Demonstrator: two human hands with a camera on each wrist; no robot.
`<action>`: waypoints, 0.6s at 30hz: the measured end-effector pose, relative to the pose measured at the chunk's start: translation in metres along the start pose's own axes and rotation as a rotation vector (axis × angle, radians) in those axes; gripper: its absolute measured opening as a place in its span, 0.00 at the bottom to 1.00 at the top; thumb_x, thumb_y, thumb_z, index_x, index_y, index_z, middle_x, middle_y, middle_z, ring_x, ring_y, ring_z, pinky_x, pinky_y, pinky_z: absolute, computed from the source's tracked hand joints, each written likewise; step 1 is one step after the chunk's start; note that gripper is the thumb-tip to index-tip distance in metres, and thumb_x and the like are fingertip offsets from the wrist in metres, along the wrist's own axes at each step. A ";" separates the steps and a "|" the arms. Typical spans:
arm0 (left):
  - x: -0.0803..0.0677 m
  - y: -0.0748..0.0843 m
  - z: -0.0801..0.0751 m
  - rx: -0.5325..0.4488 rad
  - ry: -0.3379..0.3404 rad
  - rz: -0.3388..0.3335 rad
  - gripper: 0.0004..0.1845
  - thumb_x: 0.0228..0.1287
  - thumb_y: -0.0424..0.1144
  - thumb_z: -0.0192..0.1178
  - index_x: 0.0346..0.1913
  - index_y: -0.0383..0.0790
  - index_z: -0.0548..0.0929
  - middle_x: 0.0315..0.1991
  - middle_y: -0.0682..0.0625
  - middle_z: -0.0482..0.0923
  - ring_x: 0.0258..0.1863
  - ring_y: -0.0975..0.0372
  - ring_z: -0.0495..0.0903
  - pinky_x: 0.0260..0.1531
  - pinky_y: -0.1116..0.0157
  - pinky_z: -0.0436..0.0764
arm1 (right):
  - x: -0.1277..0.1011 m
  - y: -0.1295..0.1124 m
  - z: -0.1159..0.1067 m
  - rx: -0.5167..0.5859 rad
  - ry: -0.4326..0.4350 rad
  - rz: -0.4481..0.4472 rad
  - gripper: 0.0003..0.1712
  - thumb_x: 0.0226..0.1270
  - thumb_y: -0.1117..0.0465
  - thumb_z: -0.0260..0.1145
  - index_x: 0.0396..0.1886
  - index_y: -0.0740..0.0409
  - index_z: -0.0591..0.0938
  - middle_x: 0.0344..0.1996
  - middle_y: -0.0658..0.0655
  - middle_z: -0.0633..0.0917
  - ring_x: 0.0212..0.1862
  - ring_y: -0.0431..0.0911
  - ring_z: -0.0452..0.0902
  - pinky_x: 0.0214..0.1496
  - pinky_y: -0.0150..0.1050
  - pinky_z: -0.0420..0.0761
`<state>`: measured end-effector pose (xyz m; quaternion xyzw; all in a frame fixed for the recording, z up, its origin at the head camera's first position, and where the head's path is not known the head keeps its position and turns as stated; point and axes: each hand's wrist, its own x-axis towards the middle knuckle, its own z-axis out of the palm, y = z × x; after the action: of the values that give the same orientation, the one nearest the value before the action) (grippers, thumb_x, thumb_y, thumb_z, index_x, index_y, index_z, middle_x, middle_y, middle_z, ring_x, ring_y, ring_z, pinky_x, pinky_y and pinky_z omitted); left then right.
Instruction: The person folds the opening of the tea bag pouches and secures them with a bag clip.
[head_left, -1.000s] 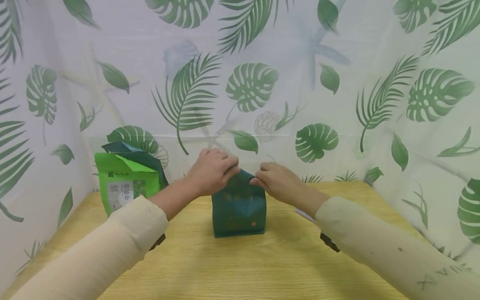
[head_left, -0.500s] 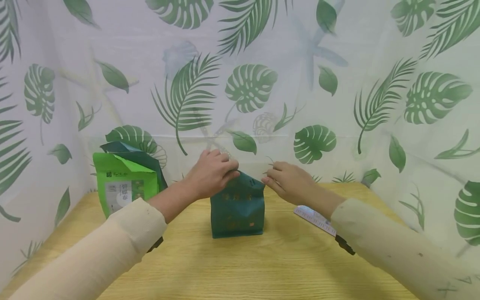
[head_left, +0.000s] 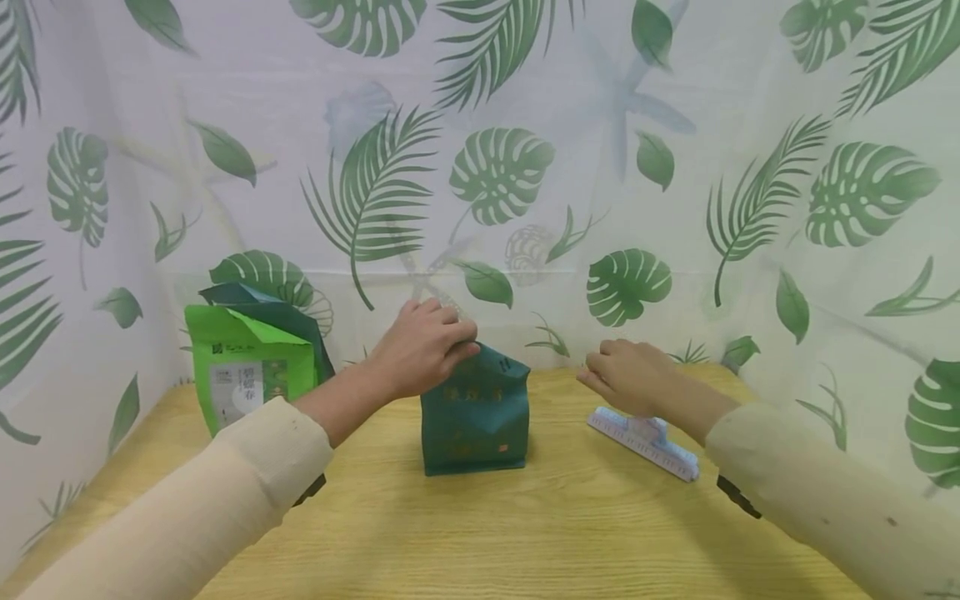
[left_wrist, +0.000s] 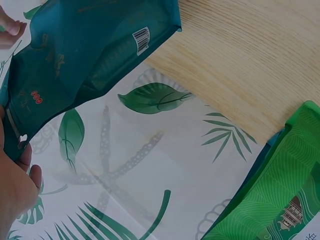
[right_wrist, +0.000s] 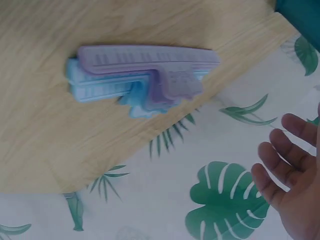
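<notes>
A dark teal tea bag (head_left: 476,425) stands upright on the wooden table, gold print on its front. My left hand (head_left: 427,346) pinches its top left corner; in the left wrist view the fingers (left_wrist: 25,172) curl round the bag's top edge. The bag's top right side is loose and slopes down. My right hand (head_left: 633,375) is in the air to the right of the bag, holding nothing, with its fingers loosely bent. Below that hand lie sealing clips: a purple clip (right_wrist: 145,60) stacked on a blue clip (right_wrist: 105,87), both with long ridged bars.
At the left stands a bright green tea bag (head_left: 255,358) with a white label, and a dark teal bag (head_left: 300,321) behind it. The wooden table (head_left: 480,533) ends at a leaf-patterned cloth backdrop (head_left: 480,183) behind and at both sides.
My right hand has let go of the bag's top right corner and moved right, over the clips, which have come into view. My left hand keeps its grip on the bag.
</notes>
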<state>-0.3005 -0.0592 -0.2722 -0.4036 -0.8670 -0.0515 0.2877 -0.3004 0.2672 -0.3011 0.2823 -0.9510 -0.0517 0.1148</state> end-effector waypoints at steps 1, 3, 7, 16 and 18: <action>0.000 0.000 0.000 -0.002 0.002 0.000 0.09 0.74 0.47 0.57 0.37 0.48 0.81 0.29 0.53 0.73 0.31 0.57 0.66 0.37 0.56 0.65 | -0.003 0.003 0.001 -0.001 -0.029 0.010 0.20 0.80 0.50 0.51 0.27 0.53 0.78 0.25 0.51 0.75 0.27 0.45 0.69 0.27 0.40 0.70; 0.000 0.000 0.000 -0.004 0.007 0.002 0.09 0.74 0.47 0.57 0.37 0.48 0.81 0.29 0.53 0.73 0.31 0.57 0.66 0.37 0.56 0.65 | -0.008 0.008 0.005 -0.001 -0.079 0.032 0.20 0.80 0.50 0.51 0.28 0.53 0.79 0.26 0.52 0.76 0.28 0.45 0.71 0.27 0.41 0.71; 0.000 0.000 0.000 -0.005 0.009 0.001 0.09 0.74 0.48 0.57 0.37 0.48 0.80 0.30 0.53 0.73 0.31 0.57 0.66 0.37 0.56 0.65 | -0.016 0.015 0.011 -0.006 -0.138 0.060 0.19 0.79 0.50 0.52 0.25 0.50 0.74 0.23 0.50 0.74 0.27 0.44 0.69 0.28 0.41 0.70; -0.001 0.000 0.000 0.005 0.022 0.007 0.09 0.73 0.48 0.58 0.37 0.48 0.81 0.30 0.52 0.73 0.31 0.57 0.65 0.36 0.57 0.63 | -0.032 0.031 0.028 -0.057 -0.269 0.114 0.14 0.71 0.51 0.63 0.31 0.55 0.77 0.26 0.53 0.76 0.29 0.46 0.73 0.31 0.46 0.77; -0.001 0.000 0.000 0.006 0.023 0.007 0.09 0.73 0.48 0.58 0.37 0.48 0.81 0.30 0.52 0.73 0.31 0.57 0.65 0.36 0.57 0.63 | -0.035 0.033 0.032 -0.050 -0.307 0.131 0.13 0.71 0.51 0.63 0.33 0.57 0.78 0.28 0.54 0.77 0.31 0.48 0.75 0.34 0.48 0.79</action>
<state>-0.3001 -0.0596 -0.2730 -0.4052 -0.8624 -0.0527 0.2990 -0.2967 0.3151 -0.3329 0.2058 -0.9721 -0.1101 -0.0216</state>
